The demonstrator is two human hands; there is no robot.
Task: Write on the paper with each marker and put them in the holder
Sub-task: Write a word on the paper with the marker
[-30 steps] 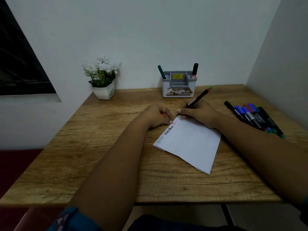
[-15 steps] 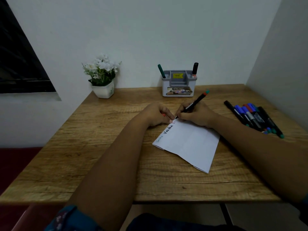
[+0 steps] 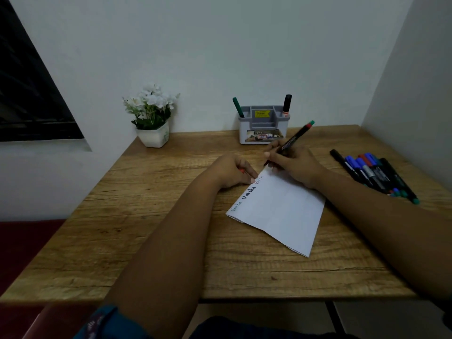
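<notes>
A folded white paper (image 3: 281,211) lies on the wooden table (image 3: 151,236), with three written words along its left edge. My right hand (image 3: 293,165) grips a black marker (image 3: 293,138) with a red and green end, its tip at the paper's far corner. My left hand (image 3: 234,172) rests at the paper's top left edge, fingers curled round a small red cap that barely shows. A grey holder (image 3: 264,128) stands at the back with a green marker (image 3: 237,106) and a black marker (image 3: 287,105) in it.
Several loose markers (image 3: 374,174), blue, red, black and green, lie in a bunch at the right of the table near the side wall. A white pot of white flowers (image 3: 152,118) stands at the back left. The table's front edge is near my body.
My right hand has written along the paper's edge, moving up toward the far corner. A third faint word now shows. The left hand has stayed in place.
</notes>
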